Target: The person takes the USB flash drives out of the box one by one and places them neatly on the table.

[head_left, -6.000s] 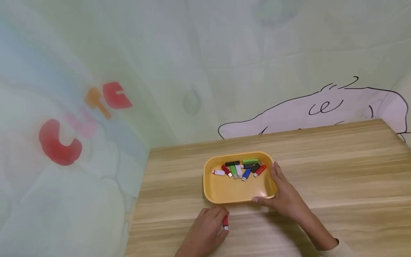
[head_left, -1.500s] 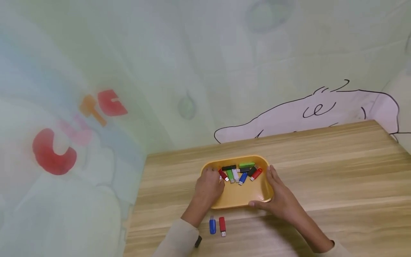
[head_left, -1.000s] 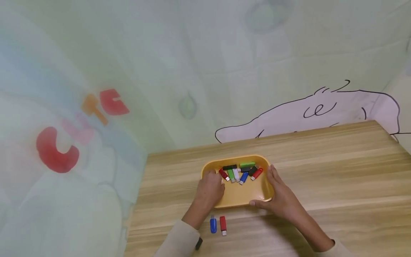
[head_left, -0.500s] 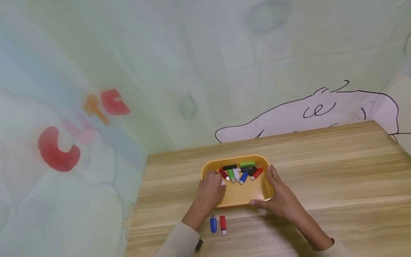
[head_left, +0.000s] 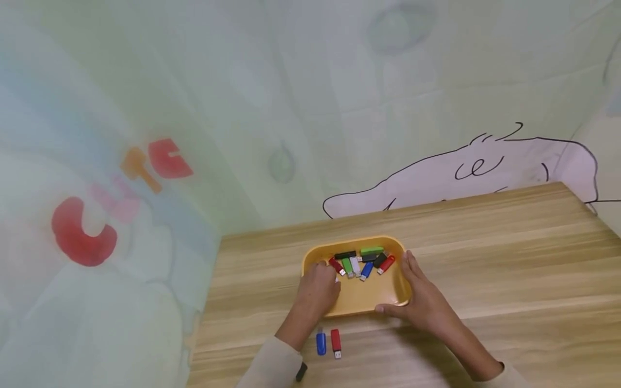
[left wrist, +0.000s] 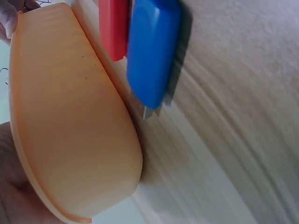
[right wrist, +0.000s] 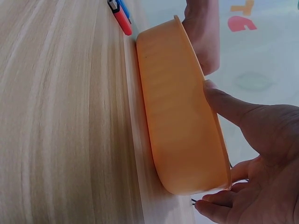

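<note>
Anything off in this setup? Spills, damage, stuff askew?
No spill or damage visible. One mild oddity: in front of the yellow tray, the blue USB stick has its metal plug toward the tray, while the red USB stick beside it points its plug away.

Red "C" point(head_left: 68, 231) and orange "T" point(head_left: 139, 168) adorn a pale wall point(head_left: 97, 318); the pink letter point(head_left: 121, 207) between and red letter point(head_left: 162, 157) beyond are unclear.

yellow tray point(head_left: 364, 299) | upright, rounded corners | multicoloured USB sticks point(head_left: 367, 270) | clustered inside, far side
</note>
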